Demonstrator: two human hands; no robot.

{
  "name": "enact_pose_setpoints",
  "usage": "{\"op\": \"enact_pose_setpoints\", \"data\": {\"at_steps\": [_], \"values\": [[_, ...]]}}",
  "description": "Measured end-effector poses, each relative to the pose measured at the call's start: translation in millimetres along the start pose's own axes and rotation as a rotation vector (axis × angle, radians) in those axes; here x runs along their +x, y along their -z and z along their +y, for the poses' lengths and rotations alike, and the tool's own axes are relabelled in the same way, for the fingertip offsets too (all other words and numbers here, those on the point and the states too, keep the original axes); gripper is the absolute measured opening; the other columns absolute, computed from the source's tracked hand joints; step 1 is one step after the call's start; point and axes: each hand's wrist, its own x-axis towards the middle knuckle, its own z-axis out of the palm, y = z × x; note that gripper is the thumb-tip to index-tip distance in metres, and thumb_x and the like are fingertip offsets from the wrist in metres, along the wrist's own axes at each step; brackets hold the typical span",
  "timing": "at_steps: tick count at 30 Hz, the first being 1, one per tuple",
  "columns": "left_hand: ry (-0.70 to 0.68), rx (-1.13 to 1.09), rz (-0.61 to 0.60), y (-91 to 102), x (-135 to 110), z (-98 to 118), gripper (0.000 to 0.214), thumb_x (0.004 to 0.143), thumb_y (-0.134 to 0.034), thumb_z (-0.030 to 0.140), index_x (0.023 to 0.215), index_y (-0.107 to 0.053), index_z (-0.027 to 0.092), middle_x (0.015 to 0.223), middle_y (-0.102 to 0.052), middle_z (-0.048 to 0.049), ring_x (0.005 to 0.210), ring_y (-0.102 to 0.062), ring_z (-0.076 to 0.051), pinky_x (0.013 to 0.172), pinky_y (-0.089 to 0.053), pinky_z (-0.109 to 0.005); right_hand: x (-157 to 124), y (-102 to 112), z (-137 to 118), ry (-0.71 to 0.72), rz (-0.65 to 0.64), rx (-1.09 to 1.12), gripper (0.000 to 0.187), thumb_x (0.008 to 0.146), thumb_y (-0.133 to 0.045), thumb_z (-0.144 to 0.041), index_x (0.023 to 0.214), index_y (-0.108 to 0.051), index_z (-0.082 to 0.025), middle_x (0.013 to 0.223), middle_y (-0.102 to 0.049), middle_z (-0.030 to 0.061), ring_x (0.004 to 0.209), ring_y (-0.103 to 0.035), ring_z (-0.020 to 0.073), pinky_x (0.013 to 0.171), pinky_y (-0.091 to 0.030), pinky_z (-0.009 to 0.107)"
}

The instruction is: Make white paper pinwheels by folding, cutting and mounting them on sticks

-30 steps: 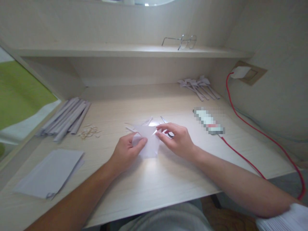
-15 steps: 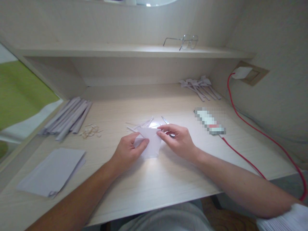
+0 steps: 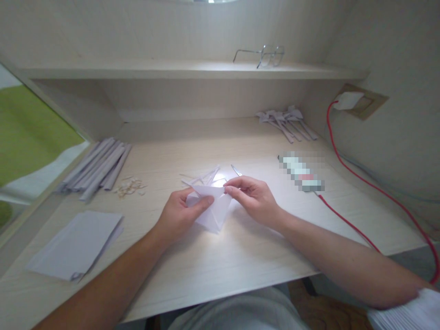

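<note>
A folded sheet of white paper (image 3: 215, 211) is held between both hands above the desk, creased, with one corner pointing down. My left hand (image 3: 184, 211) pinches its left side, the thumb lying across the front. At the upper right edge, my right hand (image 3: 252, 197) grips the paper between thumb and fingertips. Just behind lie thin paper strips (image 3: 206, 175). The metal tip of what looks like scissors (image 3: 236, 170) shows past my right hand, which hides the rest.
Rolled paper tubes (image 3: 99, 165) lie left, near a pile of rubber bands (image 3: 130, 187) and stacked paper sheets (image 3: 77, 243). Paper sticks with folded tops (image 3: 283, 121) rest back right. A blurred phone (image 3: 300, 172) has a red cable (image 3: 347, 227). Glasses (image 3: 268, 56) sit on the shelf (image 3: 154, 71).
The paper has turned and tilted between my hands, so a folded corner now points downward. Both hands keep their grip and have shifted only slightly.
</note>
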Motion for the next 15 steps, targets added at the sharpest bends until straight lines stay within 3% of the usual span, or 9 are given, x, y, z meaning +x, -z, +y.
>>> {"op": "enact_pose_setpoints", "data": {"at_steps": [4,11,15], "values": [[-0.004,0.004,-0.001,-1.3,-0.5,1.2,0.033,0.079,-0.079,0.043,0.093,-0.080,0.013,0.075,-0.076,-0.0053,0.059,-0.062,-0.015,0.054,-0.047,-0.023,-0.7,-0.6,1.7,-0.003,0.018,-0.023,0.011,0.094,-0.070,-0.031,0.094,-0.076,-0.022,0.091,-0.079,0.0031,0.084,-0.073,0.0178,0.073,-0.058,0.029],[-0.057,0.042,-0.035,-2.1,0.4,5.4,0.030,0.082,-0.076,0.039,0.098,-0.081,0.014,0.091,-0.078,-0.0077,0.070,-0.067,-0.017,0.057,-0.047,-0.023,-4.5,-0.4,-4.5,0.149,0.013,-0.216,0.013,0.093,-0.065,-0.020,0.099,-0.076,-0.021,0.094,-0.080,0.0047,0.083,-0.073,0.0185,0.074,-0.056,0.031],[-0.053,0.073,-0.011,-2.5,2.0,3.9,0.027,0.083,-0.074,0.037,0.097,-0.081,0.014,0.088,-0.079,-0.0066,0.071,-0.067,-0.017,0.057,-0.046,-0.022,-4.9,1.1,-8.7,0.199,-0.028,-0.224,0.013,0.090,-0.068,-0.020,0.102,-0.075,-0.020,0.096,-0.079,0.0059,0.086,-0.073,0.0191,0.079,-0.057,0.034]]}}
